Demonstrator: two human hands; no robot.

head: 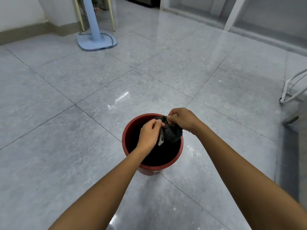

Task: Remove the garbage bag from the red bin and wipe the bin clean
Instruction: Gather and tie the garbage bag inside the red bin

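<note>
- The red bin [127, 135] stands on the grey tiled floor [83, 90].
- The black garbage bag [172, 133] is bunched above the bin's far side.
- The right hand [181, 120] pinches the bag's gathered top, fingers closed on it.
- The left hand [148, 133] grips a pale strip [161, 141] beside the bag, fingers closed.

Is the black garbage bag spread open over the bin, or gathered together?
Gathered. Both hands, left and right, pinch the bunched black garbage bag above the red bin, whose rim is bare.
</note>
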